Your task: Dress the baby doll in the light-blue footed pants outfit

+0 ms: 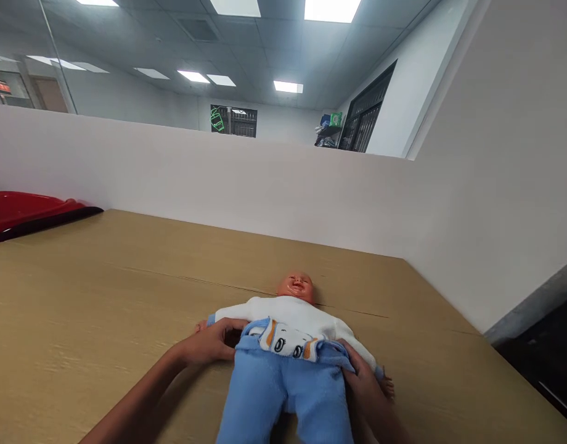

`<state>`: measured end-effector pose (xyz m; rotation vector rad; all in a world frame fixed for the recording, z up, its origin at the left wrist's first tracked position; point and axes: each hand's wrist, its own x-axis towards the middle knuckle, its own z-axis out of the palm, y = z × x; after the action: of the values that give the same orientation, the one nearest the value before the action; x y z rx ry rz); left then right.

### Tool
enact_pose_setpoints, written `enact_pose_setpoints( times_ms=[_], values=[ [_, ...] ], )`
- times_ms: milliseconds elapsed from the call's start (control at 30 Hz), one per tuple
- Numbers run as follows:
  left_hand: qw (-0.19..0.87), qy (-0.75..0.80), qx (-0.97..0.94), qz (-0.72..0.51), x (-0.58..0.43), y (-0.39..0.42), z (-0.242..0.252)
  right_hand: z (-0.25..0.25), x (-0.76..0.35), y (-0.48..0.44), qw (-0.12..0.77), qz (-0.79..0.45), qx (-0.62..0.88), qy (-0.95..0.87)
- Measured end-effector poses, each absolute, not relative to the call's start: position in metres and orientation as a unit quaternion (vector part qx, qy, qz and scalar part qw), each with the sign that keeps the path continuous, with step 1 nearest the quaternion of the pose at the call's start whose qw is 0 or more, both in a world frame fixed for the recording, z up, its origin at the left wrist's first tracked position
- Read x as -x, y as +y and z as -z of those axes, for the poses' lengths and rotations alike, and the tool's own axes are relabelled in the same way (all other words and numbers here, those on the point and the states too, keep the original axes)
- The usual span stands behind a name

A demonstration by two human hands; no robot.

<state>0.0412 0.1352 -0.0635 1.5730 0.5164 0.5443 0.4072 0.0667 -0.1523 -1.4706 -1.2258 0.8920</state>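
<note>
A baby doll (295, 287) lies on its back on the wooden table (126, 290), head pointing away from me. It wears a white top (288, 313) and light blue trousers (283, 388) with a cartoon-eyed waistband. My left hand (214, 343) grips the trousers' waistband at the doll's left-in-view hip, fingers curled. On the other hip my right hand (364, 382) clutches the waistband, fingers wrapped on the blue fabric. The doll's small hand shows just beyond my right hand.
A red and black curved object (24, 213) rests at the table's far left edge. White partition walls (265, 185) enclose the table at the back and right. A dark floor gap (542, 364) lies beyond the table's right edge.
</note>
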Motion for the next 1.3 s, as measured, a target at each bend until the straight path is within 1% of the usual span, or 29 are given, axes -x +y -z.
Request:
enact_pose_setpoints(
  times_ms=[67,167,267,333,467,567,667,733,800,900,967,1000,1133,1233,1300],
  values=[
    [0.620,0.246,-0.713,-0.214,-0.036,0.135,0.060,0.144,-0.412,0.064,0.459,-0.401,0.593,-0.526],
    [0.554,0.289,-0.756,-0.195,-0.034,0.140,0.063,0.134,-0.411,0.064,0.414,-0.448,0.544,-0.576],
    [0.495,0.307,-0.791,-0.189,-0.038,0.147,0.073,0.131,-0.407,0.068,0.412,-0.438,0.529,-0.599],
    [0.478,0.310,-0.799,-0.194,-0.043,0.151,0.080,0.133,-0.405,0.074,0.418,-0.425,0.529,-0.604],
    [0.483,0.323,-0.781,-0.230,-0.050,0.159,0.086,0.138,-0.407,0.090,0.434,-0.405,0.538,-0.598],
    [0.512,0.316,-0.761,-0.243,-0.050,0.165,0.087,0.139,-0.414,0.096,0.438,-0.409,0.537,-0.593],
    [0.549,0.292,-0.744,-0.246,-0.048,0.170,0.087,0.133,-0.420,0.090,0.422,-0.447,0.503,-0.607],
    [0.543,0.281,-0.751,-0.250,-0.050,0.170,0.085,0.123,-0.421,0.082,0.402,-0.465,0.475,-0.630],
    [0.505,0.291,-0.768,-0.265,-0.054,0.169,0.079,0.111,-0.418,0.077,0.390,-0.434,0.467,-0.665],
    [0.437,0.295,-0.803,-0.278,-0.064,0.166,0.065,0.088,-0.409,0.079,0.362,-0.326,0.502,-0.715],
    [0.422,0.266,-0.821,-0.277,-0.070,0.166,0.056,0.074,-0.403,0.085,0.343,-0.282,0.516,-0.733],
    [0.428,0.253,-0.823,-0.275,-0.072,0.168,0.053,0.069,-0.401,0.090,0.343,-0.279,0.510,-0.738],
    [0.442,0.287,-0.814,-0.246,-0.077,0.177,0.049,0.061,-0.395,0.109,0.347,-0.325,0.516,-0.712],
    [0.422,0.328,-0.810,-0.240,-0.082,0.184,0.053,0.070,-0.389,0.127,0.385,-0.347,0.552,-0.653],
    [0.430,0.347,-0.798,-0.240,-0.086,0.188,0.057,0.077,-0.387,0.139,0.399,-0.367,0.549,-0.636]
  ],
)
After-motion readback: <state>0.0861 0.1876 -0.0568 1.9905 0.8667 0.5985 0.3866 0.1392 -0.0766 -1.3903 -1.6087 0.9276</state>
